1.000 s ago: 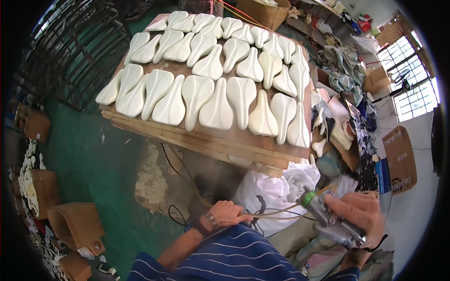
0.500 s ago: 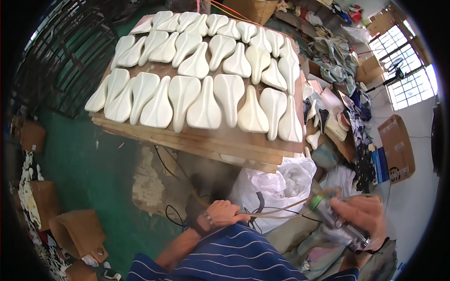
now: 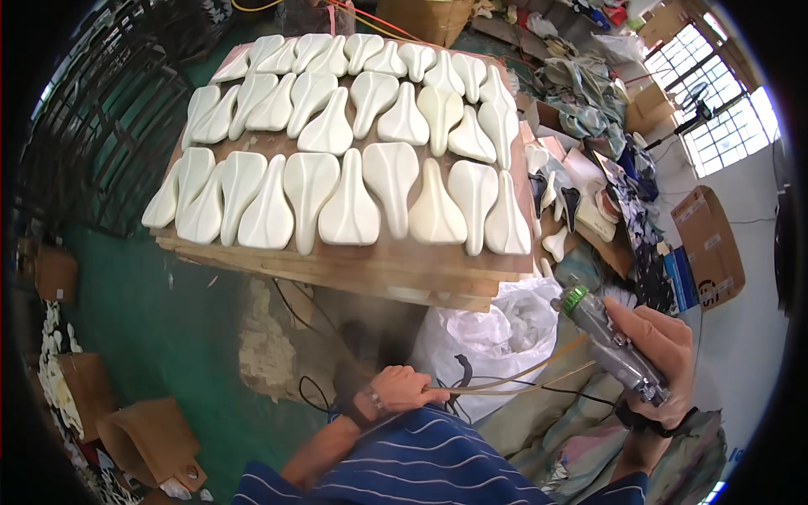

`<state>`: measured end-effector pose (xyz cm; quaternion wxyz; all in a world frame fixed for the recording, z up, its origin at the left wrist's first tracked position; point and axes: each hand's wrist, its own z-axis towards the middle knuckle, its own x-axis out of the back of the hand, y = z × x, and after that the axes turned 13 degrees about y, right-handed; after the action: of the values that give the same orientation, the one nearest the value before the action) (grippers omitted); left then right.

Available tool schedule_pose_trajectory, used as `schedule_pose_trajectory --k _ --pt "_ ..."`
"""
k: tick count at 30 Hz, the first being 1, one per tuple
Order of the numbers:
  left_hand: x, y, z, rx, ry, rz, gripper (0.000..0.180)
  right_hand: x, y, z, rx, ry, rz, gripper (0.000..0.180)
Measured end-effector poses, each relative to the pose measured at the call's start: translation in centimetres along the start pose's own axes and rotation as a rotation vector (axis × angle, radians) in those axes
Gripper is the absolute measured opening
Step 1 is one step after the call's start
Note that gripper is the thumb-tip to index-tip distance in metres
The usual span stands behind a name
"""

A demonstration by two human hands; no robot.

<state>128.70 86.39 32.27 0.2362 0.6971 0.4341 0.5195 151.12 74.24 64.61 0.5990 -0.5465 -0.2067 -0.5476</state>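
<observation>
My right hand [image 3: 669, 358] is wrapped round a silver spray gun [image 3: 621, 353] with a green ring near its nozzle. It is held up at the right, and its nozzle end points up and to the left. My left hand [image 3: 402, 390], low in the middle, is closed around thin tan hoses [image 3: 509, 381] that run right toward the spray gun. Beyond my hands, rows of cream-white bicycle saddles [image 3: 311, 198] lie side by side on a stack of wooden boards [image 3: 353, 276]. One saddle in the front row [image 3: 437, 209] looks yellower than its neighbours.
Below the boards' right corner stands a white plastic sack [image 3: 471, 345]. Cardboard boxes [image 3: 151, 438] sit on the green floor at lower left. A heap of cloth and scraps [image 3: 589, 109] lies along the right, near a leaning carton [image 3: 709, 244]. Dark metal racks [image 3: 118, 109] stand at far left.
My right hand has lifted the spray gun and turned it, with its nozzle end now higher. My left hand stays closed on the hoses. The view has shifted slightly, moving the saddles down and left.
</observation>
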Motion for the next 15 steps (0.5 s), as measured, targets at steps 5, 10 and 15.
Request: schedule_pose_trajectory --k 5,10,15 --pt "0.3 0.0 -0.1 -0.034 0.037 -0.011 0.069 0.1 -0.7 0.1 0.021 -0.023 -0.03 0.062" --pt "-0.2 -0.2 -0.2 -0.041 0.056 -0.006 0.07 0.5 -0.5 -0.3 0.009 -0.03 -0.005 0.061" --pt "0.1 0.5 -0.1 -0.043 0.023 -0.003 0.07 1.6 -0.1 -2.5 0.013 -0.095 -0.021 0.059"
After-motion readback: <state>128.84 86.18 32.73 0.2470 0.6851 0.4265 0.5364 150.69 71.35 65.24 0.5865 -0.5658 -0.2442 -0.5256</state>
